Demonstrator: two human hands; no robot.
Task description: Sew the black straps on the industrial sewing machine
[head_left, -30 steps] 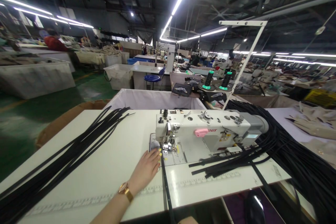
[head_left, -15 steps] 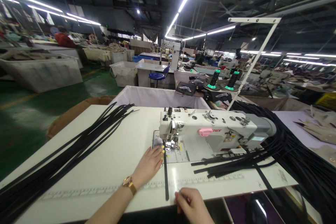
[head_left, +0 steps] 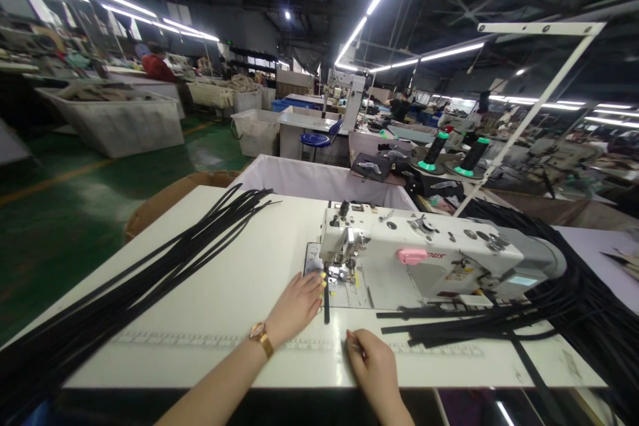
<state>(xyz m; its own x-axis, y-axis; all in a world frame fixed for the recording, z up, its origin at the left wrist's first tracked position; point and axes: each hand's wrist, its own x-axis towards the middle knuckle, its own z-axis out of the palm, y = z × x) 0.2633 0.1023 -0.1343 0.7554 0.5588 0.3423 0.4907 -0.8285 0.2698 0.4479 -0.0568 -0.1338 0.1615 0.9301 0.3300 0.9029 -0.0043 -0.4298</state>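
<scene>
A narrow black strap (head_left: 327,306) lies under the needle area of the white sewing machine (head_left: 374,233), its short free end pointing towards me. My left hand (head_left: 297,299) rests flat beside the presser foot, fingers stretched out, with the fingertips at the strap's left edge. My right hand (head_left: 372,359) is closed near the table's front edge, to the right of the strap. Something small and thin shows between its fingers, too little of it to name. More black straps (head_left: 439,326) lie at the right, below the machine's arm.
A long bundle of black straps (head_left: 164,259) covers the left of the white table (head_left: 239,279). A printed measuring scale (head_left: 200,341) runs along the front. Behind stand a cloth-lined bin (head_left: 319,181), thread cones (head_left: 434,150) and a blue stool (head_left: 315,140). Black straps (head_left: 589,293) hang at the right.
The strap has fed away from me under the machine, so its free end is much shorter. My right hand has moved slightly forward on the table. The view has shifted left.
</scene>
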